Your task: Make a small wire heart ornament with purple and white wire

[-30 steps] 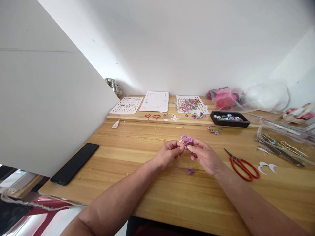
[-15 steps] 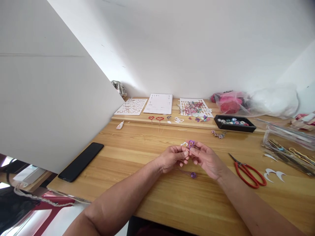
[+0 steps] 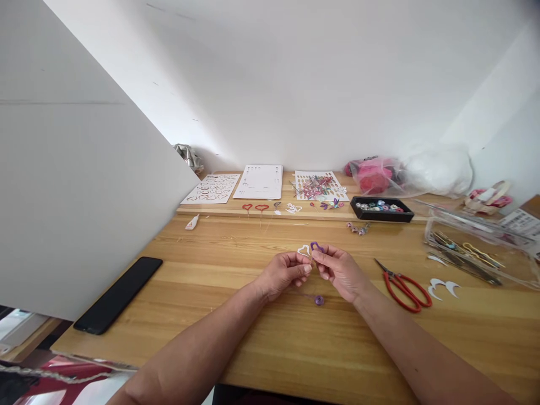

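Left hand and right hand meet fingertip to fingertip just above the tabletop. Forearms angle in from the lower edge, fingers curled. Both pinch the purple wire loop, which sticks up above the fingertips, mid-tabletop. White wire shape sits just left of it; can't tell if it's held. Purple coil lies under the hands. Red scissors right, black phone well off left, black tray further back.

Bright, even daylight; soft shadows beneath the hands on the table; wide-angle bending at the edges; small items blurry.
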Motion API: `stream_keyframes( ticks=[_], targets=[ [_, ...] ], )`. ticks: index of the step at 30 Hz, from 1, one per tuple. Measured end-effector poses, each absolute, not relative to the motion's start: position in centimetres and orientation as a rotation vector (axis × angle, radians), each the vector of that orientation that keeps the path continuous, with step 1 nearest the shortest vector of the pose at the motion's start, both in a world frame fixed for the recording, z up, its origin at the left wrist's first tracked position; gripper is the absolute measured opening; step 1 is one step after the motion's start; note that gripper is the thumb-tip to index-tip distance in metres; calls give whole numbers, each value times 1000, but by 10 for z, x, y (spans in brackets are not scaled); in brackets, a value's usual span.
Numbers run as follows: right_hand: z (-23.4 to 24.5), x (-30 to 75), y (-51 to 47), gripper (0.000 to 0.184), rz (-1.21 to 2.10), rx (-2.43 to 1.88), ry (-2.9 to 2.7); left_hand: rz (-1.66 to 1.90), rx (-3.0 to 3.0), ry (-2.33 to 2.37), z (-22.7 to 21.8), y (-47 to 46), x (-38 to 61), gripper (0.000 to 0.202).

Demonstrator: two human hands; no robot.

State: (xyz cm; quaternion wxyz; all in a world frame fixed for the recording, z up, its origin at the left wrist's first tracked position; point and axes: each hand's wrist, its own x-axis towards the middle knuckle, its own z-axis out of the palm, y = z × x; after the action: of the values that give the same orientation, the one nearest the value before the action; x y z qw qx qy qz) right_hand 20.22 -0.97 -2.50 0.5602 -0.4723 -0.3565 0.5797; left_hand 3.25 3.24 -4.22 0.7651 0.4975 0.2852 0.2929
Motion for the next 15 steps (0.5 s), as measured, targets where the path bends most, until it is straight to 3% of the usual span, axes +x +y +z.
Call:
stream_keyframes(
  ticks=[15],
  targets=[
    [-23, 196, -13, 34, 1400, -1131, -871, 760, 1237, 750, -36, 31, 34, 37]
  ],
)
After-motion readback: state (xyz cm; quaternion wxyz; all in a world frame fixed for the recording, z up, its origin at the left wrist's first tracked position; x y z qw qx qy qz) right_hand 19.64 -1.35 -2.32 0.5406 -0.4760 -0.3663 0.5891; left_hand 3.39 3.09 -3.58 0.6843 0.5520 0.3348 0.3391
